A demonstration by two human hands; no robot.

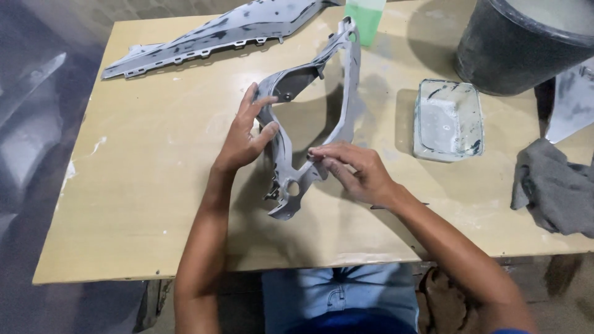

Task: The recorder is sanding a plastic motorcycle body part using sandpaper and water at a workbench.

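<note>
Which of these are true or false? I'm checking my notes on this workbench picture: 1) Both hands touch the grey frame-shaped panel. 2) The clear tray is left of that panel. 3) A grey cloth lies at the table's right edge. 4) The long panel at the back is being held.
1) True: the left hand and right hand both grip the grey frame-shaped plastic panel.
2) False: the clear tray sits to its right.
3) True: the grey cloth lies there.
4) False: the long panel lies untouched on the table.
</note>
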